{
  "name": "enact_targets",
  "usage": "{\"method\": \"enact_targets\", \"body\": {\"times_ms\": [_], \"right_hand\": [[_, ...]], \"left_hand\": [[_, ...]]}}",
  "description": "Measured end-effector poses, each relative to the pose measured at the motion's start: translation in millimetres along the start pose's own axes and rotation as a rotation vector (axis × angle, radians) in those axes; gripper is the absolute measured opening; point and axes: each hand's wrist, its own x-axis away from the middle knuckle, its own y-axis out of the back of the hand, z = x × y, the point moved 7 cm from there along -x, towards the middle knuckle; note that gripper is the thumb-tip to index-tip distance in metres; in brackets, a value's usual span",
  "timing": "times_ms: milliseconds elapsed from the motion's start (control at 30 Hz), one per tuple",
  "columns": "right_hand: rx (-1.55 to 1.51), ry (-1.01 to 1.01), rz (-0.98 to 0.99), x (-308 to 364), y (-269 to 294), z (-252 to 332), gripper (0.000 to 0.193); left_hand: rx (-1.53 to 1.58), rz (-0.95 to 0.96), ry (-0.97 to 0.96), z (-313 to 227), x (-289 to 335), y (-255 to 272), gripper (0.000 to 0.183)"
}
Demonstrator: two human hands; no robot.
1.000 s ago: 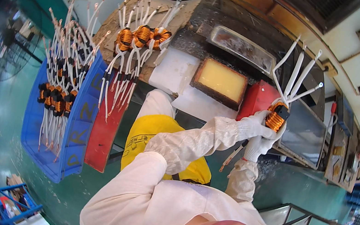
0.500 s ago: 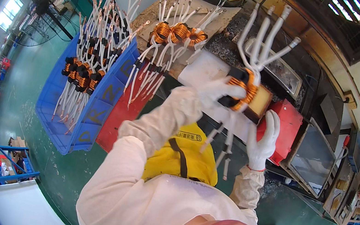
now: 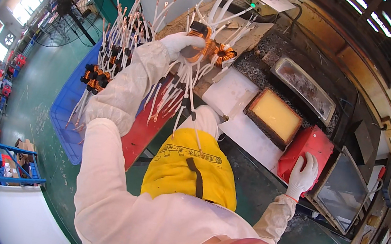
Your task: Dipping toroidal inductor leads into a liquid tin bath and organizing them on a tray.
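Note:
My left hand (image 3: 181,42), in a white glove, grips a copper-wound coil (image 3: 201,42) with long white leads fanning upward. It holds the coil over the bench, beside other coils (image 3: 224,54) lying there. My right hand (image 3: 303,174), also gloved, rests flat on the corner of a red box (image 3: 305,151) with its fingers spread. I wear a white suit and a yellow apron (image 3: 191,171).
A blue crate (image 3: 67,115) at my left holds several coils with white leads. A red tray (image 3: 147,126) lies beside it. On the bench are a tray of yellow material (image 3: 274,116), a long metal trough (image 3: 303,88) and a white sheet (image 3: 231,94). A fan (image 3: 64,6) stands far left.
My left hand has carried the coil leftward, from above the red box to the pile of coils on the bench. My right hand has come down onto the red box.

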Motion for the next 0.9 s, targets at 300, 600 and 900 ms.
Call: {"method": "enact_targets", "body": {"times_ms": [300,600,900], "right_hand": [[-0.006,-0.039,-0.069,0.9,-0.9,5.0,0.017],[0.012,-0.071,-0.046,-1.6,-0.8,9.0,0.014],[0.009,-0.052,-0.093,2.8,-0.2,7.8,0.012]], "left_hand": [[-0.436,-0.364,-0.297,71.5,-122.3,93.0,0.038],[-0.93,-0.677,-0.049,49.3,-108.2,78.8,0.068],[-1.086,-0.676,0.185,46.4,-98.7,38.3,0.091]]}}
